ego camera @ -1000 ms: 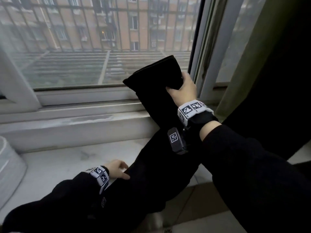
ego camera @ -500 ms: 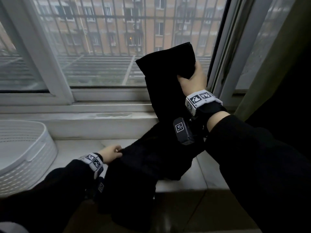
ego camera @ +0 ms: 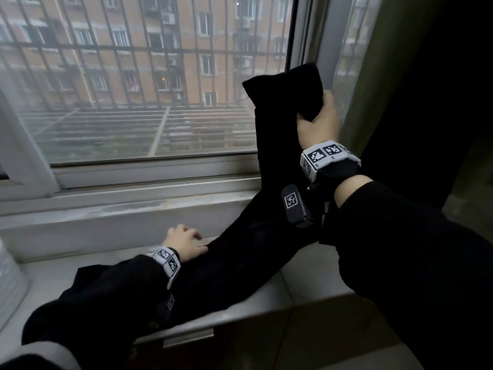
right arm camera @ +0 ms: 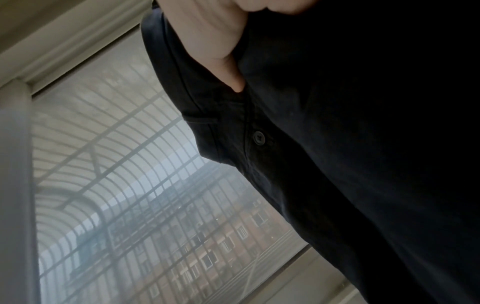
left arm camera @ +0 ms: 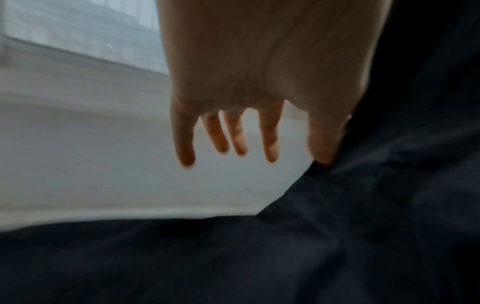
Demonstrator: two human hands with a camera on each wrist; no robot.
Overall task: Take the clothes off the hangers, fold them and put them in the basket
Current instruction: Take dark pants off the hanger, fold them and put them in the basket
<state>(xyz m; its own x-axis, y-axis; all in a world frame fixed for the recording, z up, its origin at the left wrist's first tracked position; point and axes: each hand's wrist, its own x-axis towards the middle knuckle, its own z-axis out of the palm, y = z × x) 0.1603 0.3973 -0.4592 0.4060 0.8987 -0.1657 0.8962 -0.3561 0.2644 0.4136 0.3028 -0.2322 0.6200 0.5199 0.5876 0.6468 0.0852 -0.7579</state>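
Observation:
A black garment (ego camera: pixel 277 156) with a button and waistband (right arm camera: pixel 258 137) stretches from the window down onto the white sill (ego camera: pixel 80 271). My right hand (ego camera: pixel 317 121) grips its upper end in front of the glass, thumb (right arm camera: pixel 215 47) pressed into the fabric. My left hand (ego camera: pixel 184 241) rests low on the sill at the garment's left edge. Its fingers (left arm camera: pixel 235 142) hang spread and loose, and the thumb touches the dark cloth (left arm camera: pixel 337 246). A sliver of the white basket (ego camera: pixel 9 284) shows at the far left edge.
The window frame (ego camera: pixel 149 174) and a raised ledge run behind the sill. A greenish curtain (ego camera: pixel 373 76) hangs at the right, with darkness beyond it. The garment's lower part drapes over the sill's front edge (ego camera: pixel 240 313).
My left hand has let go of the garment's edge and spread its fingers. My right hand still holds the top end. The view swung right, so the basket is nearly out of sight.

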